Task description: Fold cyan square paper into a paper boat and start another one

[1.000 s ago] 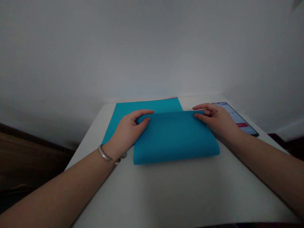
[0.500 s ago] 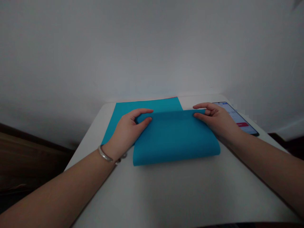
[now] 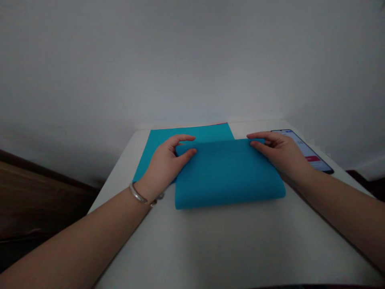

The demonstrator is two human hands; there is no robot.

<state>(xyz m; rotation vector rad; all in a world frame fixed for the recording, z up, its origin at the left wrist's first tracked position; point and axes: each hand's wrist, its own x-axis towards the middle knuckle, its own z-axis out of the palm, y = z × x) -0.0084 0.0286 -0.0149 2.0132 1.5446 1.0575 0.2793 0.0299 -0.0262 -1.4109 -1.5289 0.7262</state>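
A blue sheet of paper (image 3: 228, 172) is bent over on itself, its rounded bend lying toward me and its edges meeting at the far side. My left hand (image 3: 170, 156) holds the left end of that far edge between thumb and fingers. At the right end of the same edge, my right hand (image 3: 273, 146) has the paper pinched in the same way. Beneath and behind the left hand lies more blue paper (image 3: 162, 140), flat, with a thin red line showing along its back edge. A silver bracelet (image 3: 137, 193) circles my left wrist.
The white table (image 3: 234, 249) stands against a pale wall (image 3: 192, 60). A phone (image 3: 319, 160) with a lit screen lies on it, partly behind my right hand. Brown wooden furniture (image 3: 39, 196) is at the lower left.
The whole view has shifted slightly, so everything sits a little farther right. Both hands keep their hold on the bent paper, whose shape looks nearly the same.
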